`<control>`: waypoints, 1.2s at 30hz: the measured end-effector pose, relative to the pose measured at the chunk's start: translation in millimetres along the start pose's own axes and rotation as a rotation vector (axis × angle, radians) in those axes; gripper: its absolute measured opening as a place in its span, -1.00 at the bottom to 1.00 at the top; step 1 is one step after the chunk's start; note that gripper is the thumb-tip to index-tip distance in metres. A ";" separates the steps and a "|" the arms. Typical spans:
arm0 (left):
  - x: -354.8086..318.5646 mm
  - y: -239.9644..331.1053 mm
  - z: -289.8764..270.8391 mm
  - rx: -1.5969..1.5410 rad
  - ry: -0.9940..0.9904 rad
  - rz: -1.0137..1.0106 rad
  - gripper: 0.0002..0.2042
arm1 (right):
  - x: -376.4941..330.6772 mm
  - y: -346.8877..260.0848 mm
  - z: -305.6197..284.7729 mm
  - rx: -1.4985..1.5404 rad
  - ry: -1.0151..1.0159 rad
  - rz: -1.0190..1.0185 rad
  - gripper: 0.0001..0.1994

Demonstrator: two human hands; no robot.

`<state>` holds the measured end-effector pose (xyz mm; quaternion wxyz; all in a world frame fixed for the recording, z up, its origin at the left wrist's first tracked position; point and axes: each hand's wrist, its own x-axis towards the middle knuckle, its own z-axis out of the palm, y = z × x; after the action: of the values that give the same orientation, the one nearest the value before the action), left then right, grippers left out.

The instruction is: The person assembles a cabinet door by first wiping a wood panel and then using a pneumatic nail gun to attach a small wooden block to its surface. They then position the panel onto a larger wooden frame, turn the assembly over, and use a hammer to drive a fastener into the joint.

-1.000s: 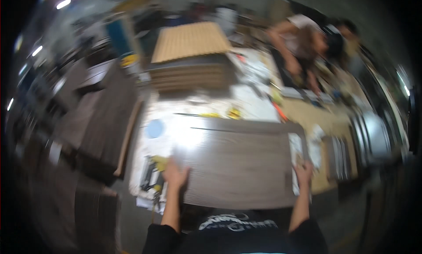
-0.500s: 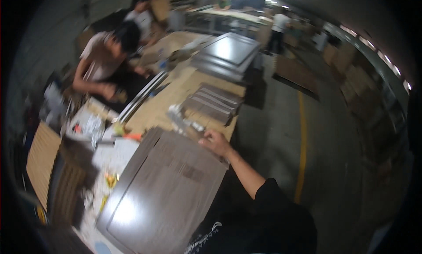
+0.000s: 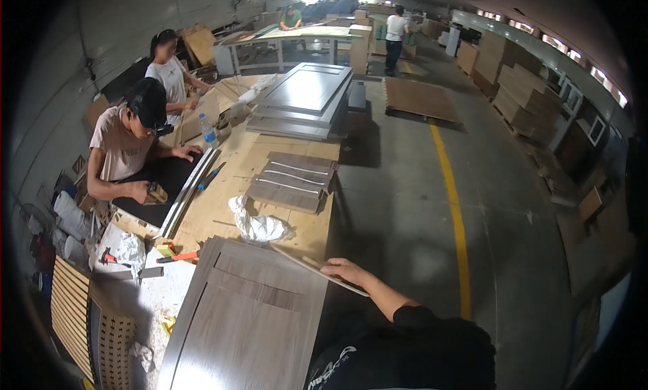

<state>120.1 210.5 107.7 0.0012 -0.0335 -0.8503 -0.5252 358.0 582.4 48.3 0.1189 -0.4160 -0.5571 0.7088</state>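
My right hand (image 3: 345, 271) is at the far right edge of a grey-brown wood-grain panel (image 3: 239, 316). Its fingers are closed on a thin, narrow wooden strip (image 3: 302, 259) with a pale edge, which slants across the panel's far corner. The panel resembles a framed cabinet door and lies on the bench nearest me. Just beyond the strip is crumpled white wrapping (image 3: 260, 226). My left hand is outside the picture.
Farther along the bench (image 3: 202, 218) lie a small stack of brown boards (image 3: 290, 180) and stacked grey door panels (image 3: 300, 93). Two co-workers stand on the left; the nearer works on a dark panel (image 3: 162, 180). A yellow line (image 3: 451, 208) marks the floor at right.
The view has shifted, so the bench and panel sit lower in the picture. My right hand also appears lower, and the strip in it now shows clearly.
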 end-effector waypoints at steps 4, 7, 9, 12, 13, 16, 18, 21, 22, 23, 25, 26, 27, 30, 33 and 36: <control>-4.0 18.1 26.7 -0.161 -0.012 -0.083 -0.55 | 16.1 -2.1 -10.7 0.289 0.071 -0.063 -0.77; -10.6 36.8 51.6 -0.274 -0.004 -0.123 -0.57 | 29.4 -9.9 -44.8 0.535 0.110 -0.190 -0.73; -14.7 49.8 74.4 -0.336 0.004 -0.159 -0.58 | 41.4 -26.1 -82.1 0.715 0.103 -0.164 -0.68; -18.9 68.9 117.7 -0.425 0.031 -0.196 -0.59 | 73.9 -67.3 -135.3 0.894 0.103 -0.283 -0.59; -20.4 78.3 134.7 -0.454 0.034 -0.203 -0.60 | 84.1 -83.1 -153.1 0.904 0.101 -0.350 -0.57; -20.7 111.3 191.7 -0.546 0.033 -0.205 -0.61 | 119.1 -124.1 -198.3 0.851 0.082 -0.582 -0.52; -14.5 133.5 231.2 -0.619 0.019 -0.188 -0.62 | 142.1 -143.3 -226.2 0.855 0.028 -0.635 -0.55; 14.6 174.3 319.5 -0.734 -0.049 -0.078 -0.68 | 193.1 -193.4 -279.2 0.798 0.023 -0.718 -0.63; 26.7 192.7 355.1 -0.769 -0.077 -0.029 -0.73 | 216.0 -222.8 -299.3 0.809 0.106 -0.705 -0.66; 36.6 211.7 388.9 -0.752 -0.058 -0.005 -0.76 | 237.9 -253.7 -316.4 0.951 0.135 -0.736 -0.69; 60.6 259.8 455.9 -0.853 -0.117 -0.018 -0.80 | 269.2 -316.7 -366.9 0.893 0.068 -0.799 -0.71; 72.8 287.7 486.9 -0.989 -0.221 -0.027 -0.81 | 283.4 -347.9 -390.4 0.869 0.041 -0.837 -0.67; 80.2 313.8 516.9 -0.952 -0.245 0.013 -0.80 | 298.8 -375.3 -407.8 0.887 0.123 -0.773 -0.65; 91.4 370.1 575.9 -0.826 -0.404 -0.090 -0.65 | 333.9 -409.0 -446.0 0.856 0.309 -0.857 -0.66; 80.0 365.4 597.9 -0.661 -0.494 -0.043 -0.31 | 352.7 -361.2 -461.7 0.767 0.498 -0.844 -0.70; 41.3 305.7 575.3 -0.615 -0.529 0.048 -0.47 | 343.0 -260.9 -449.7 0.790 0.497 -0.752 -0.71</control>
<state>115.8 863.0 124.4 -0.2153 -0.1861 -0.6236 -0.7282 391.2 1201.4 108.4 0.6340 -0.2681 -0.3158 0.6530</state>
